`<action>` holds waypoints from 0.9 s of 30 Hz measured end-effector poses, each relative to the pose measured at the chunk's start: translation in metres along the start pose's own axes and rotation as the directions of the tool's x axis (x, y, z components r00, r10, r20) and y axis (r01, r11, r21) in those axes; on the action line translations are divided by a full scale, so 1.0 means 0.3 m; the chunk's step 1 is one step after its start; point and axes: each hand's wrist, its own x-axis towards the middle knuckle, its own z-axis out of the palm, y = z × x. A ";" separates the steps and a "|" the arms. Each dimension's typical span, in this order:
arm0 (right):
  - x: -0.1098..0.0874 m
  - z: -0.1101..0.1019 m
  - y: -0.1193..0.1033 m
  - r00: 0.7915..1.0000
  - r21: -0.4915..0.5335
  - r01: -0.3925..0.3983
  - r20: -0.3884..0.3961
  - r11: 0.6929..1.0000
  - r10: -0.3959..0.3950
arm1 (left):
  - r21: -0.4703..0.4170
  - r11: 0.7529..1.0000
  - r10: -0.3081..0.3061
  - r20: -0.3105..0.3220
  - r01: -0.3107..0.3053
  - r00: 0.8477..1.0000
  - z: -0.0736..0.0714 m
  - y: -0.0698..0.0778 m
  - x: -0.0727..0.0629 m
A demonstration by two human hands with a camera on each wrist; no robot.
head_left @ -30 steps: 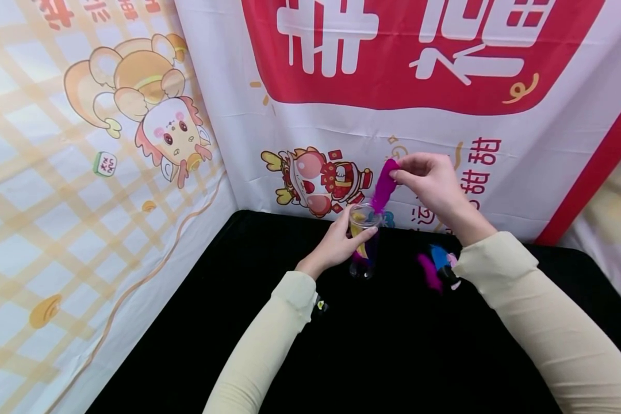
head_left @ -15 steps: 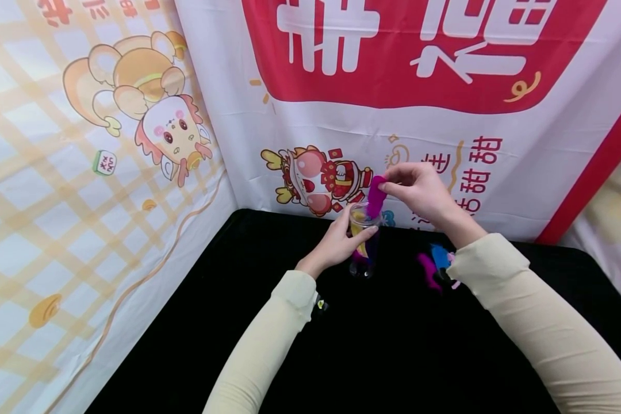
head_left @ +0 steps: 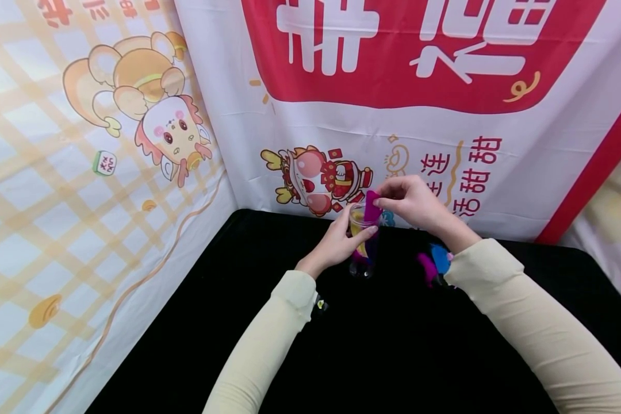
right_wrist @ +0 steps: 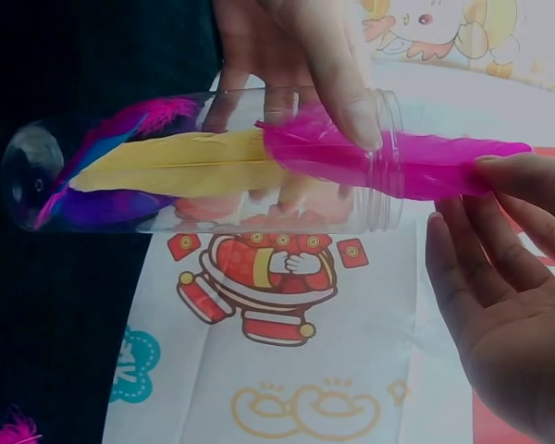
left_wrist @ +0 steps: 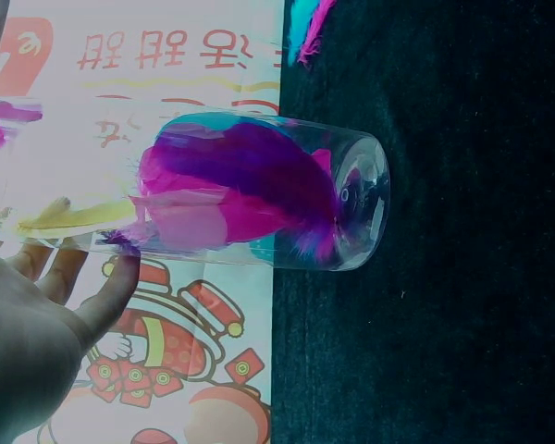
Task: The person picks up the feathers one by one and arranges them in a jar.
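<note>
"While the left hand [head_left: 336, 242] curls round the jar [head_left: 364, 244] near its mouth, what's in the right hand [head_left: 413, 201]?"

"One pink feather [right_wrist: 449, 168], pinched at its end between thumb and fingers, its other end inside the jar."

"How many others in that one jar?"

"One yellow feather [right_wrist: 185, 163] shows plainly; the pink, purple and blue ones overlap too much to count."

"And around?"

"Loose feathers [head_left: 434, 267] on the black table [head_left: 372, 351], partly hidden by the right cuff [head_left: 489, 270], so uncountable. Printed cloth [head_left: 419, 123] hangs behind."

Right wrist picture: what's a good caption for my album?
Right hand pinches a pink feather, partly inside the jar the left hand grips.
</note>
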 end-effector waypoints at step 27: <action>0.022 0.050 0.040 0.992 -0.246 0.098 0.102 0.964 -0.075 | 0.102 0.992 0.083 -0.060 -0.077 0.995 0.018 -0.071 0.034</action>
